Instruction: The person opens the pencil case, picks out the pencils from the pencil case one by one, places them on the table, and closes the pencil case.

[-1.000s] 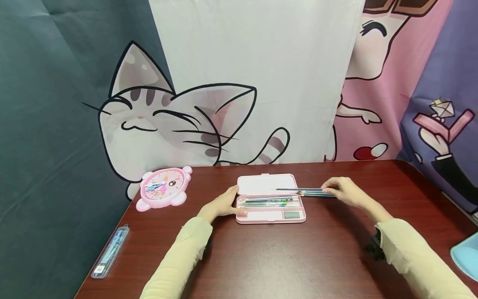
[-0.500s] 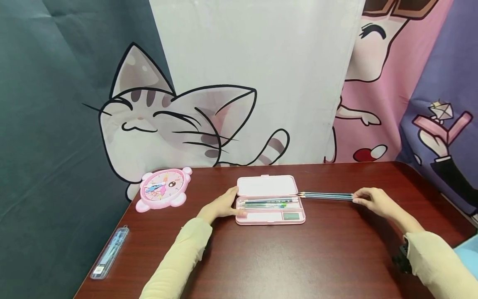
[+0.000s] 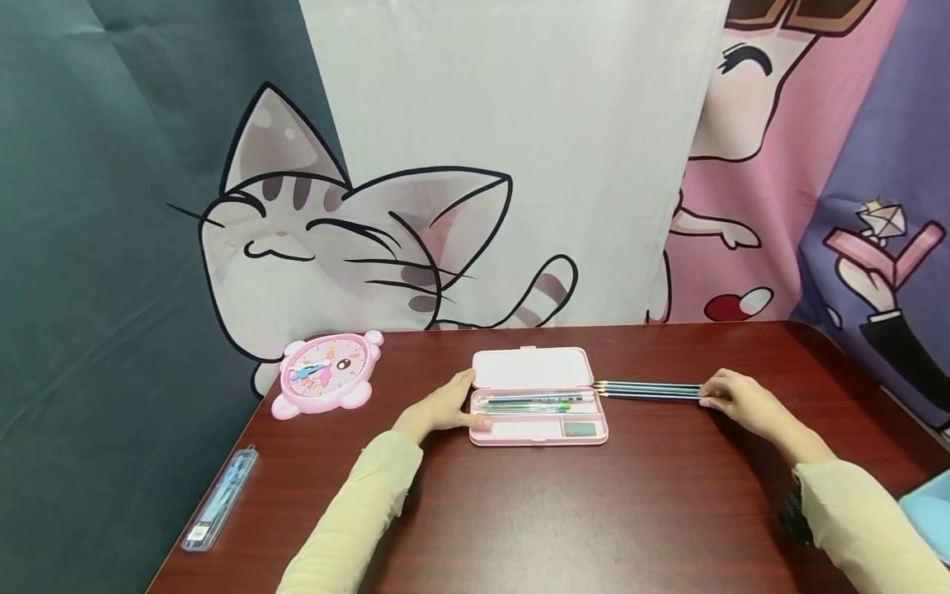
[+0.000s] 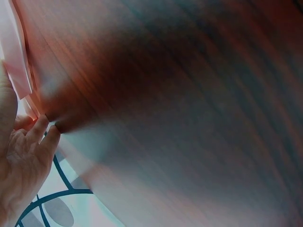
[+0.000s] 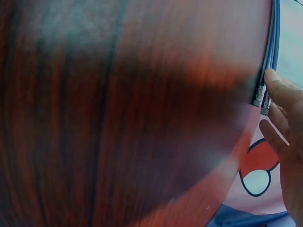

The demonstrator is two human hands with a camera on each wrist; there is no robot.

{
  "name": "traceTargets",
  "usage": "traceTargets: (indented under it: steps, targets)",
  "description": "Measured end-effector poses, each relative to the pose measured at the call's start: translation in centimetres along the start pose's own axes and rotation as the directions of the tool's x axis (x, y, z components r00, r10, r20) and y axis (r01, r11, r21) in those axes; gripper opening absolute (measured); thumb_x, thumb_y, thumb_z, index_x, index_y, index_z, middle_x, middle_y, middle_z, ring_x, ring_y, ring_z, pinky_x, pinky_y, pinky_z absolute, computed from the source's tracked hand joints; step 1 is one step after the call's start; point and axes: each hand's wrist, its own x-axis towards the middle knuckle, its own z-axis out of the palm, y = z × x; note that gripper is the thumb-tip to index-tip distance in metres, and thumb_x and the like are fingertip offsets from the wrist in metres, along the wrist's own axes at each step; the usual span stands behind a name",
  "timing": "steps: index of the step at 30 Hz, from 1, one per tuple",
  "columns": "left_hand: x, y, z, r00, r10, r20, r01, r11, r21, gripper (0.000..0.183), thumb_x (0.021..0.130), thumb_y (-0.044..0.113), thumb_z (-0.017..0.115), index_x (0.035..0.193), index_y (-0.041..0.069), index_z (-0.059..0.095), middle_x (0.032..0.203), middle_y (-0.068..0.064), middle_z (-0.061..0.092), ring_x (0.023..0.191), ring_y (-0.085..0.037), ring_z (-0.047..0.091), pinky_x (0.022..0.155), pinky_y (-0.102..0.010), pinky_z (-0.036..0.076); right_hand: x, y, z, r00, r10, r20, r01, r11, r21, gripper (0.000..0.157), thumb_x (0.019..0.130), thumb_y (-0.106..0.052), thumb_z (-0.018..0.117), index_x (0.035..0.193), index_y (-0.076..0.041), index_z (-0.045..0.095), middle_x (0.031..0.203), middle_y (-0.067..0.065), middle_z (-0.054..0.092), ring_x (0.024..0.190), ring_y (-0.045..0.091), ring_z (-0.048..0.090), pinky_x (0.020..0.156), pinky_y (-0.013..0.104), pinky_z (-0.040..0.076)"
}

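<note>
A pink pencil case (image 3: 538,440) lies unfolded on the table, lid laid back. Its long compartment holds several pencils or pens (image 3: 530,404), some with green parts; a grey-green eraser-like block (image 3: 580,429) sits front right. My left hand (image 3: 438,406) rests at the case's left end, thumb over the front tray and fingertips near the hinge. In the left wrist view that thumb lies against the pink case edge (image 4: 16,56). Right of the case lie several striped pencils (image 3: 649,391), tips toward it. My right hand (image 3: 750,404) pinches their right ends, also visible in the right wrist view as pencils (image 5: 273,42).
A pink toy clock (image 3: 326,373) lies at the back left of the table. Near the left edge is a slim clear-blue case (image 3: 219,499). Something light blue (image 3: 928,507) shows at the right edge. A cartoon-printed curtain (image 3: 512,124) hangs behind the table (image 3: 534,520).
My right hand has moved right, from holding one dark pencil over the case lid to the right ends of the pencils, which now lie together. The left hand has stayed in place.
</note>
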Motion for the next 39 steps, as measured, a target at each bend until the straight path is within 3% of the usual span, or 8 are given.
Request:
traceTargets:
  steps: [4, 12, 19, 22, 31, 39]
  targets:
    - [0.0, 0.1, 0.0, 1.000, -0.009, 0.005, 0.009, 1.000, -0.005, 0.101, 0.073, 0.044, 0.073, 0.145, 0.001, 0.016, 0.149, -0.014, 0.024, 0.135, -0.027, 0.028, 0.110, -0.041, 0.027, 0.0, -0.1, 0.2, 0.999, 0.034, 0.021, -0.033, 0.998, -0.053, 0.019, 0.061, 0.000, 0.078, 0.069, -0.012, 0.065, 0.068, -0.006, 0.053, 0.062, -0.004, 0.047, 0.054, 0.019, 0.040]
    - [0.2, 0.1, -0.2, 1.000, -0.010, 0.013, 0.010, 1.000, 0.013, 0.101, 0.074, 0.044, 0.072, 0.144, -0.002, 0.017, 0.149, -0.016, 0.023, 0.136, -0.028, 0.028, 0.111, -0.040, 0.026, 0.5, -0.3, 0.1, 0.991, 0.115, 0.071, -0.112, 0.993, -0.048, 0.017, 0.065, -0.002, 0.077, 0.070, -0.011, 0.063, 0.067, -0.005, 0.052, 0.061, 0.000, 0.042, 0.052, 0.024, 0.039]
    - [0.2, 0.2, -0.2, 1.000, -0.012, 0.014, 0.012, 1.000, 0.019, 0.100, 0.074, 0.044, 0.072, 0.144, -0.001, 0.016, 0.149, -0.015, 0.023, 0.136, -0.027, 0.027, 0.111, -0.039, 0.026, 1.8, -1.9, 0.7, 0.981, 0.194, 0.022, -0.195, 0.976, 0.099, 0.014, 0.068, -0.002, 0.076, 0.076, -0.005, 0.066, 0.068, -0.002, 0.055, 0.062, -0.001, 0.044, 0.054, 0.020, 0.039]
    - [0.1, 0.2, -0.2, 1.000, -0.011, 0.014, 0.011, 1.000, 0.009, 0.100, 0.074, 0.044, 0.072, 0.145, -0.001, 0.016, 0.149, -0.014, 0.023, 0.136, -0.027, 0.027, 0.111, -0.040, 0.026, 3.2, -3.4, 1.6, 0.980, 0.199, 0.030, -0.201, 0.966, 0.162, 0.013, 0.069, -0.002, 0.075, 0.079, -0.003, 0.067, 0.070, 0.000, 0.059, 0.063, -0.002, 0.047, 0.056, 0.020, 0.041]
    - [0.1, 0.0, 0.1, 1.000, -0.002, 0.014, 0.002, 1.000, 0.010, 0.102, 0.073, 0.045, 0.072, 0.144, -0.001, 0.016, 0.149, -0.016, 0.023, 0.136, -0.028, 0.028, 0.110, -0.041, 0.027, 7.5, -8.6, 4.7, 0.961, 0.167, 0.219, -0.229, 0.927, 0.296, 0.011, 0.076, -0.009, 0.072, 0.085, -0.005, 0.068, 0.079, 0.003, 0.066, 0.070, 0.007, 0.053, 0.064, 0.025, 0.047]
    - [0.1, -0.1, 0.2, 1.000, -0.002, 0.007, 0.001, 1.000, 0.018, 0.101, 0.073, 0.046, 0.072, 0.144, -0.001, 0.017, 0.148, -0.016, 0.024, 0.136, -0.027, 0.028, 0.111, -0.040, 0.026, 8.9, -10.9, 6.4, 0.958, 0.088, 0.274, -0.167, 0.944, 0.283, 0.007, 0.078, -0.008, 0.070, 0.085, -0.008, 0.068, 0.080, 0.002, 0.068, 0.072, 0.008, 0.055, 0.067, 0.029, 0.049]
